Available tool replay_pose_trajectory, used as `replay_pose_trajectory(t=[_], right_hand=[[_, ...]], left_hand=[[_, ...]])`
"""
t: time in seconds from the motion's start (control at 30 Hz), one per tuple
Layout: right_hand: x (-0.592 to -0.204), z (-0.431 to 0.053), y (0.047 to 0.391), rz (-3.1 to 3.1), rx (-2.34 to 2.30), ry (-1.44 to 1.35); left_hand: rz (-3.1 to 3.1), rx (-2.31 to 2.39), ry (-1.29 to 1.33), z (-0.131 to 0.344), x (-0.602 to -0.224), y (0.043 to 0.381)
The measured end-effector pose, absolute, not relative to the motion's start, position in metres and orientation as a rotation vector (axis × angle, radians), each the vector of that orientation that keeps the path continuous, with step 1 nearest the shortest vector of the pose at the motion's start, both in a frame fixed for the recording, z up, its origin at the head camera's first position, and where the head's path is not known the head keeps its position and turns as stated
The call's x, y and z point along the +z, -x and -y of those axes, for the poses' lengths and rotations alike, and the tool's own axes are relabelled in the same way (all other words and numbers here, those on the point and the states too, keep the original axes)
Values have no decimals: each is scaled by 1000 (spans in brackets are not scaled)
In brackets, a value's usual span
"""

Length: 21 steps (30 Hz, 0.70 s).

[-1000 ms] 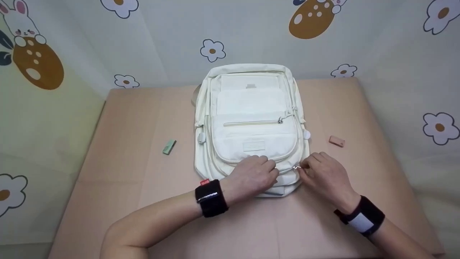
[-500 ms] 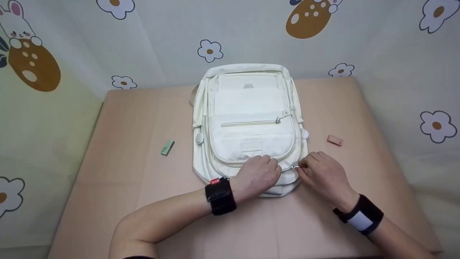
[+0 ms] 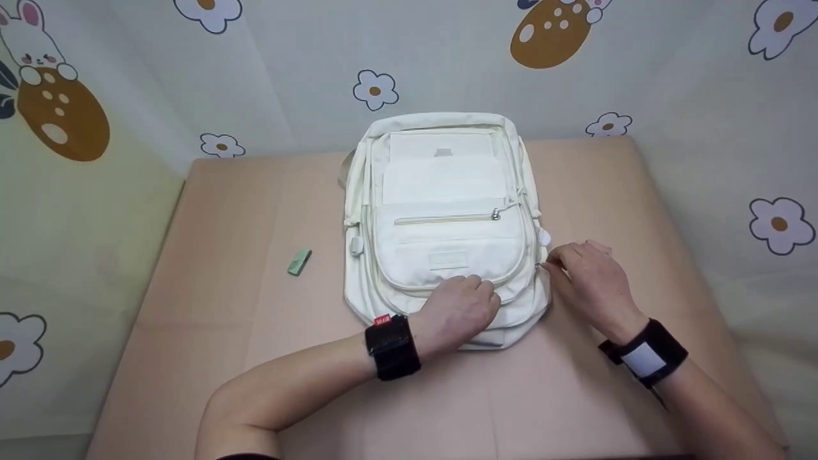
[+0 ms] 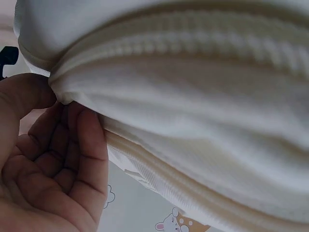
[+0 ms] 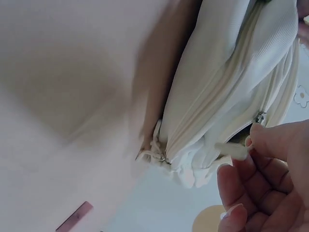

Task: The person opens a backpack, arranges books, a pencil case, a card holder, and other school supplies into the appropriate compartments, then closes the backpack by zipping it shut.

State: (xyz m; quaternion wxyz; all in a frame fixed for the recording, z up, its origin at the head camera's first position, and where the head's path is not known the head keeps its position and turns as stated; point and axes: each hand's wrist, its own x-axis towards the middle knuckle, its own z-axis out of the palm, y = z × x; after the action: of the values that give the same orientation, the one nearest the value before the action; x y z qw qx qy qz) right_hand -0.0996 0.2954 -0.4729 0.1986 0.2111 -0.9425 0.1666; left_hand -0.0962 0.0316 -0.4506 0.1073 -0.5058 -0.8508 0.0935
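A cream backpack [image 3: 447,179] lies front up, its top toward the far wall. My left hand [image 3: 457,313] is at the lower front; in the left wrist view its thumb and fingers pinch a fold of fabric [image 4: 65,94] beside a zipper seam [image 4: 145,46]. At the bag's right side my right hand [image 3: 594,284] pinches a zipper pull [image 5: 232,151] of pale cord or fabric. The metal slider [image 5: 260,117] sits just by the thumb tip, and a dark gap in the zipper shows beside it.
A small green block, like an eraser [image 3: 299,262], lies left of the bag. A similar pink block [image 5: 74,216] lies to the right, mostly hidden behind my right hand in the head view. Patterned cloth walls [image 3: 307,64] surround the tan table [image 3: 243,217].
My right hand has moved up along the bag's right side with the zipper pull and now overlaps the pink block. The left hand shifted slightly right, then stayed at the lower front.
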Motion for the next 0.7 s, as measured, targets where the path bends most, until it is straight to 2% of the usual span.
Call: replay_pose_trajectory(t=[0.37, 0.7], right_hand=[[-475, -297, 106, 2585, 535, -674], [-477, -297, 105, 2552, 462, -677]], left_hand=[[2508, 219, 1461, -30, -448, 95], [2379, 332, 1496, -64, -438, 94]])
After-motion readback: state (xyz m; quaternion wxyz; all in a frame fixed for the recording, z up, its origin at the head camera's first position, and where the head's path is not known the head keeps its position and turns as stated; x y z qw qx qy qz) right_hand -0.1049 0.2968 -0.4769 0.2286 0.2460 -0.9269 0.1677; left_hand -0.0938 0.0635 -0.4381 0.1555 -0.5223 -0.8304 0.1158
